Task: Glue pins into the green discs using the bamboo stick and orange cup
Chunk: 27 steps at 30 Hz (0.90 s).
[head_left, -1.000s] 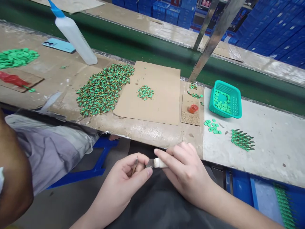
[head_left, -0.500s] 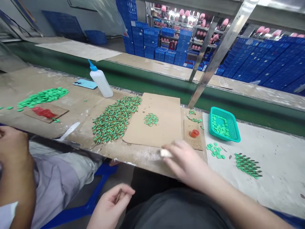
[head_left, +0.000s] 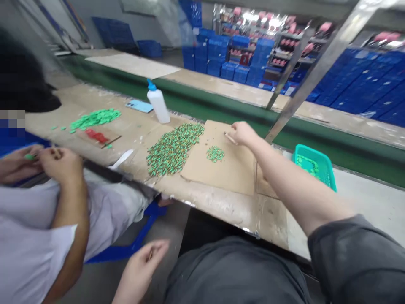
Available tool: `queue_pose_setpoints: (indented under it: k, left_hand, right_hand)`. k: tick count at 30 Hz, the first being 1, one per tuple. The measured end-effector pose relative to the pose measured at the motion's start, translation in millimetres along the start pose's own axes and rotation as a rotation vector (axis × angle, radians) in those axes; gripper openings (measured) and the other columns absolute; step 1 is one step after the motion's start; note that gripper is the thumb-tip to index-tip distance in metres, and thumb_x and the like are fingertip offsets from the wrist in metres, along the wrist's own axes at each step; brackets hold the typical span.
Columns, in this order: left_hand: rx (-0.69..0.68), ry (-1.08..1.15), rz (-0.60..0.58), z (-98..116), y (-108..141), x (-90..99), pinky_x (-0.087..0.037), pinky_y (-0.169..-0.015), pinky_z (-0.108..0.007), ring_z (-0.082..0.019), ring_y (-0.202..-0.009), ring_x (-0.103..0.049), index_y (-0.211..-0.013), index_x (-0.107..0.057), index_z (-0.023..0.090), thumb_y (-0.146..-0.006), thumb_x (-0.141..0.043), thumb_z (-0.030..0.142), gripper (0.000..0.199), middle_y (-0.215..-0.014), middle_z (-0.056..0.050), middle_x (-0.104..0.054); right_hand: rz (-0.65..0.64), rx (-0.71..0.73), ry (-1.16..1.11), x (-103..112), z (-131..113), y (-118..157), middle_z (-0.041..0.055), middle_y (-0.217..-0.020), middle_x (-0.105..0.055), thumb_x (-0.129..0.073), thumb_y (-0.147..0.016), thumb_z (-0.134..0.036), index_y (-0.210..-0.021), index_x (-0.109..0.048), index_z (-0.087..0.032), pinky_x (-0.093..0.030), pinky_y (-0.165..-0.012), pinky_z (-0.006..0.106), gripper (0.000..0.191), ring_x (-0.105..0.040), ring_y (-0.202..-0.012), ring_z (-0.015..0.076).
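My left hand (head_left: 139, 267) is low in front of the table, fingers curled and closed around a small brown piece (head_left: 149, 255), mostly hidden. Stretched out over the far part of a cardboard sheet (head_left: 234, 173), my right hand (head_left: 243, 134) has its fingertips drawn together; blur hides what is between them. Nearest to it on the sheet is a small cluster of green and brown pieces (head_left: 215, 154). Left of that spreads a large heap of similar small green and brown pieces (head_left: 174, 150), partly over the sheet's edge.
A white squeeze bottle (head_left: 158, 105) with a blue nozzle stands behind the heap, beside a light blue phone (head_left: 139, 105). My right arm passes in front of a green basket (head_left: 325, 166). At left, a co-worker's hands (head_left: 60, 162) are near green discs (head_left: 95, 119) and a red item (head_left: 96, 135).
My right hand has moved from the table's front edge to the far part of the cardboard; the white block seen in it is no longer distinguishable. The view has shifted left, showing the co-worker's hands.
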<state>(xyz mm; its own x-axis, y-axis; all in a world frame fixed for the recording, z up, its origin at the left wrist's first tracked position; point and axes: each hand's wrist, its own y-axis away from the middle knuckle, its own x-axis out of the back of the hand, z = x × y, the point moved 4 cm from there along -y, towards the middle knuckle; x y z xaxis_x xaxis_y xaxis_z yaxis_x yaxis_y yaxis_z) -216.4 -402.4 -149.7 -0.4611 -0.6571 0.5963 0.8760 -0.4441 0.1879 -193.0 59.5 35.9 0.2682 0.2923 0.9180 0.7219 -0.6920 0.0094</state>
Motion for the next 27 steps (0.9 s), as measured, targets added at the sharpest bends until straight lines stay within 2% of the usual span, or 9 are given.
queue_pose_setpoints:
  k: [2,5,8,10,13,16,20,24,27]
  left_hand:
    - [-0.014,0.102,-0.050,10,8,0.1,-0.062,-0.062,-0.032,-0.023,-0.063,-0.070,-0.083,-0.089,0.025,-0.067,-0.078,0.111,0.088,-0.064,-0.004,-0.071]
    - [-0.070,0.232,-0.081,34,22,0.4,-0.053,-0.057,-0.026,-0.016,-0.058,-0.058,-0.086,-0.086,0.024,-0.078,-0.087,0.091,0.068,-0.062,0.001,-0.063]
    - [-0.170,0.324,-0.108,67,36,-2.7,-0.045,-0.053,-0.022,-0.012,-0.055,-0.051,-0.079,-0.080,0.023,-0.082,-0.093,0.072,0.050,-0.060,0.003,-0.057]
    - [-0.239,0.366,-0.137,88,44,-7.0,-0.044,-0.052,-0.021,-0.011,-0.054,-0.050,-0.076,-0.077,0.023,-0.083,-0.095,0.062,0.044,-0.060,0.004,-0.057]
    - [-0.320,0.408,-0.188,112,55,-16.3,-0.042,-0.051,-0.020,-0.010,-0.053,-0.049,-0.071,-0.073,0.023,-0.082,-0.097,0.053,0.041,-0.063,0.003,-0.059]
    - [-0.369,0.427,-0.250,126,66,-27.5,-0.039,-0.049,-0.020,-0.009,-0.052,-0.046,-0.068,-0.071,0.023,-0.080,-0.101,0.048,0.041,-0.061,0.004,-0.057]
    - [-0.407,0.411,-0.351,136,77,-45.0,-0.042,-0.052,-0.021,-0.011,-0.054,-0.050,-0.078,-0.087,0.024,-0.080,-0.106,0.054,0.035,-0.061,0.002,-0.061]
    - [-0.383,0.572,-0.470,161,87,-71.0,-0.045,-0.052,-0.023,-0.012,-0.055,-0.050,-0.098,-0.096,0.021,-0.094,-0.096,0.079,0.058,-0.060,0.000,-0.059]
    - [-0.321,0.840,-0.522,193,94,-92.3,-0.054,-0.056,-0.024,-0.013,-0.058,-0.056,-0.102,-0.094,0.022,-0.099,-0.092,0.080,0.058,-0.064,0.000,-0.061]
  right_hand:
    - [0.037,0.085,-0.043,2,-1,32,0.0244,-0.157,-0.082,-0.075,-0.121,-0.029,-0.153,-0.081,-0.013,-0.067,-0.124,0.058,0.036,-0.082,-0.140,0.0377]
    - [-0.036,0.226,-0.147,-5,6,110,0.0118,-0.137,-0.094,-0.075,-0.119,-0.031,-0.135,-0.091,-0.022,-0.069,-0.111,0.044,0.024,-0.088,-0.123,0.0293]
    - [-0.167,0.411,-0.396,-25,14,205,0.0087,-0.116,-0.097,-0.077,-0.114,-0.030,-0.116,-0.094,-0.023,-0.069,-0.091,0.035,0.018,-0.089,-0.104,0.0248]
    - [-0.202,0.414,-0.494,-41,23,257,0.0064,-0.109,-0.096,-0.077,-0.114,-0.030,-0.116,-0.093,-0.024,-0.068,-0.087,0.032,0.017,-0.087,-0.094,0.0215]
    - [-0.165,0.326,-0.583,-60,38,310,0.0060,-0.107,-0.095,-0.078,-0.113,-0.028,-0.113,-0.092,-0.025,-0.068,-0.087,0.032,0.014,-0.088,-0.093,0.0212]
    - [-0.129,0.233,-0.651,-69,55,344,0.0061,-0.111,-0.095,-0.079,-0.113,-0.026,-0.113,-0.091,-0.025,-0.069,-0.093,0.033,0.012,-0.089,-0.100,0.0224]
    - [-0.095,0.172,-0.715,-72,75,373,0.0062,-0.111,-0.095,-0.079,-0.112,-0.025,-0.111,-0.091,-0.025,-0.068,-0.096,0.034,0.012,-0.088,-0.102,0.0229]
    - [-0.092,0.174,-0.807,-75,79,381,0.0087,-0.117,-0.094,-0.082,-0.110,-0.028,-0.117,-0.091,-0.024,-0.067,-0.105,0.038,0.012,-0.088,-0.110,0.0254]
    - [-0.181,0.230,-0.974,-76,71,375,0.0099,-0.129,-0.092,-0.097,-0.101,-0.043,-0.133,-0.087,-0.025,-0.068,-0.108,0.042,0.038,-0.086,-0.118,0.0288]
